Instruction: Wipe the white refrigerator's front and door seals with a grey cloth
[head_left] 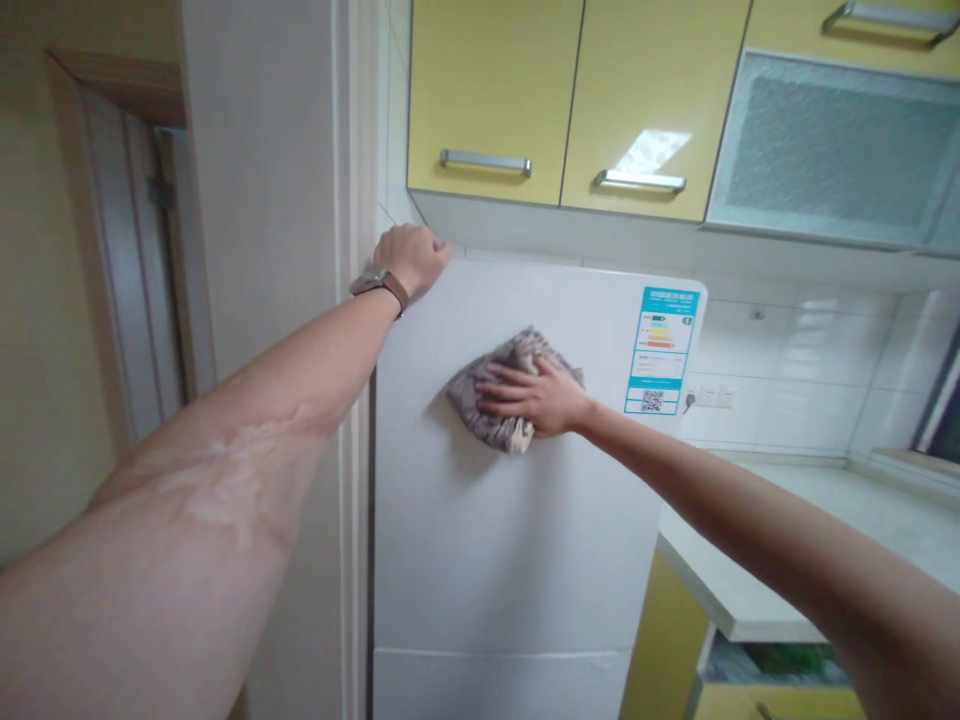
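A person's right hand (536,398) presses a crumpled cloth (495,428), grey-brown and mottled with a soft, nubbly weave, against the upper door of a white refrigerator (510,540). The fingers (499,386) lie stretched nearly flat and slightly apart across the cloth, pinning it to the smooth, glossy panel rather than gripping it. The left hand (411,257) hooks over the refrigerator's top left corner, fingers curled closed on the edge, with a metal watch (379,283) on a brown strap at the wrist.

Just beside the cloth, at the door's upper right, is a turquoise-bordered energy label (661,350) with coloured bars running from green to red and a QR code (652,401) at its foot; its print is too small to read.

Above hang glossy yellow cabinets (487,90) with flat brushed-metal bar handles (486,161), and next to them a frosted, textured glass panel (832,150). To the right, a pale tabletop (750,590) runs along white wall tiles (810,360), where a white socket (716,395) sits near the refrigerator.
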